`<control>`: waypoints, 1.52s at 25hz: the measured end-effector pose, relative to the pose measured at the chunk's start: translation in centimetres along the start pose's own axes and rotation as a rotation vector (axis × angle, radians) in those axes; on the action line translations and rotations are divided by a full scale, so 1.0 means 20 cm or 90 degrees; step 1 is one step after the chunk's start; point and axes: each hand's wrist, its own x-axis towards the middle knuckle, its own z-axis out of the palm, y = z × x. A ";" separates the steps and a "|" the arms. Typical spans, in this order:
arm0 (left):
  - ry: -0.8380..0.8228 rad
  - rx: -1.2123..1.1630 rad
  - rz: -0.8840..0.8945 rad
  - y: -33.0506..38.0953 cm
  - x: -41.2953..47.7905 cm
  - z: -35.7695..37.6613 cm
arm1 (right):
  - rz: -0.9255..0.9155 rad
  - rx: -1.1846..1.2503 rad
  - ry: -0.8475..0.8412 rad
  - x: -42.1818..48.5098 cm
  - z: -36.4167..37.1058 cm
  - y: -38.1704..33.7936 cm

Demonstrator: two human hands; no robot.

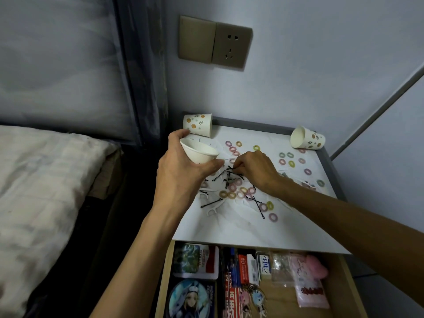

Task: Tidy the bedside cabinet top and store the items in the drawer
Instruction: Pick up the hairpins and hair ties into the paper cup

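Left hand (pixel 183 171): wrapped round a white cup (pixel 199 152), thumb under, fingers behind; raised over the left side of the desk.
White cup: tilted, mouth turned up and to the right, just beside the right hand.
Right hand (pixel 254 168): narrow, fingertips bunched and pinching at the hairpins (pixel 226 175) near the middle of the desk.
Hairpins: black, crossed in a loose heap under the right fingertips; a few more apart toward the front.
Hair ties (pixel 232 149): small coloured rings, scattered over most of the desk, thickest round the hairpins.
Floss picks (pixel 212 211): white, lying near the front left among the pins.
Desk (pixel 241 226): pale marbled top with a grey raised rim at the back and right.
Spotted cups: one (pixel 198 125) on its side at the back left corner, another (pixel 307 140) on its side at the back right.
Drawer (pixel 348 288): pulled open below the front edge, holding cards, boxes, key charms and a pink pouch.
Bed (pixel 34 180): to the left, with pale bedding.
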 end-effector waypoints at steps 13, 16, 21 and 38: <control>-0.005 0.007 -0.004 -0.01 0.00 0.01 | -0.110 -0.279 0.029 -0.03 0.03 -0.04; -0.007 0.011 -0.003 -0.01 0.00 0.01 | -0.125 -0.288 0.002 -0.04 0.04 -0.02; -0.015 0.021 -0.009 -0.02 -0.01 0.00 | 0.020 0.198 0.011 0.01 -0.13 -0.04; -0.071 0.051 0.011 0.02 -0.04 0.10 | 0.153 0.116 -0.014 -0.22 -0.24 0.05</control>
